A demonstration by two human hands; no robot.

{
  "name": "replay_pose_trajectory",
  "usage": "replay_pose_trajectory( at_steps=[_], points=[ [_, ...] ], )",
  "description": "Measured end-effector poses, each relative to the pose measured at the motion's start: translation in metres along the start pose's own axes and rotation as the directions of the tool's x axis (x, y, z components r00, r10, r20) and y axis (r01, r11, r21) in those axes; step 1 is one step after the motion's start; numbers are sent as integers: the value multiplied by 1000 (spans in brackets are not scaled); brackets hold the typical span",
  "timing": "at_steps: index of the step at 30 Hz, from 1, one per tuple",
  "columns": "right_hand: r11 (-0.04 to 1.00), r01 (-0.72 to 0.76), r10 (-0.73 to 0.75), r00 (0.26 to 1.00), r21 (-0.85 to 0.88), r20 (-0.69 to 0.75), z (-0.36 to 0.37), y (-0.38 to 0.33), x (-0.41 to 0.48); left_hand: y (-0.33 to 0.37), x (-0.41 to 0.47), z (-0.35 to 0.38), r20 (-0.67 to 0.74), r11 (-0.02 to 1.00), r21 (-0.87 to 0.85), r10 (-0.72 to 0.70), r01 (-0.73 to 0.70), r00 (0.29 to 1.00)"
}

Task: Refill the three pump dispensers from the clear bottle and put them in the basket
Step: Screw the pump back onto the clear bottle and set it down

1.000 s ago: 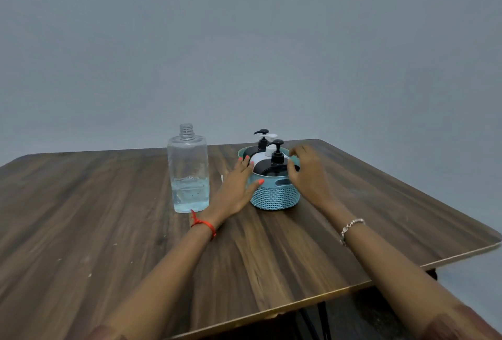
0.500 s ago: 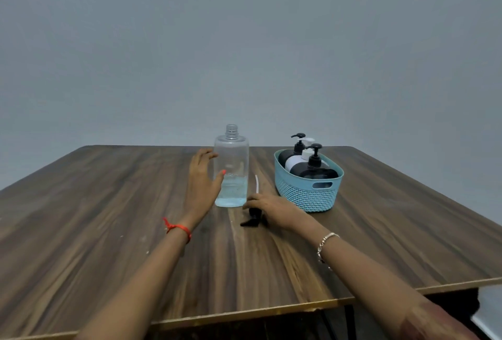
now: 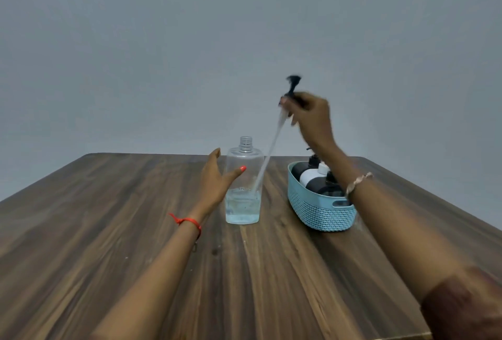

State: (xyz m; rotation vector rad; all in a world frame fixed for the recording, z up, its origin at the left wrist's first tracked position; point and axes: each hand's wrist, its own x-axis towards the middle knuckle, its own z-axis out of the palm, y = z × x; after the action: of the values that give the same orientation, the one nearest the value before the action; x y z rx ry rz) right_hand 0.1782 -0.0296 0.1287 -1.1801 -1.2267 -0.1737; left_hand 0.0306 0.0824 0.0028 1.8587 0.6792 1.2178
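Up off the dark wooden table (image 3: 108,231) comes the black pump top (image 3: 292,86) with its clear tube, our right hand (image 3: 312,119) pinching it above the clear plastic bottle (image 3: 242,210), left hand (image 3: 216,180) spread beside it, black and white pump dispensers (image 3: 312,178) in the teal woven basket (image 3: 320,216) to its right, so we reckon only recapping remains.

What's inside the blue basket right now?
Three pump dispensers sit in the basket: far black dispenser, white dispenser, near black dispenser. The basket wall hides their lower parts; the right forearm covers part of the near one's pump.
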Motion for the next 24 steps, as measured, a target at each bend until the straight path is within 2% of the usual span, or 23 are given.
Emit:
replay_pose_trajectory(
  at_steps=[2, 4, 7, 12, 20, 24],
  points=[
    [996, 21, -8, 990, 92, -140, -1, -13, 26, 6, 5, 2, 41, 999, -33, 2, -1, 999],
    [990, 65, -38, 979, 127, -202, 0, -25, 45, 11, 9, 6, 84, 999, -47, 2, 2, 996],
    [985, 112, -80, 971, 135, -227, 6, -35, 63, 14, 15, 8, 117, 1000, -27, 12, -9, 993],
    [988, 112, -84, 968, 108, -235, 13, -39, 74, 11, 18, 11, 130, 999, -32, 7, -3, 992],
    [995, 91, -82, 982, 49, -172, 17, -27, 76, 8, 19, 12, 132, 1000, -18, 17, -14, 991],
    [999, 23, -22, 1000, -25, 19, 30, -8, 59, 7, 20, 13, 130, 1000, -16, 11, -9, 991]
  ],
)
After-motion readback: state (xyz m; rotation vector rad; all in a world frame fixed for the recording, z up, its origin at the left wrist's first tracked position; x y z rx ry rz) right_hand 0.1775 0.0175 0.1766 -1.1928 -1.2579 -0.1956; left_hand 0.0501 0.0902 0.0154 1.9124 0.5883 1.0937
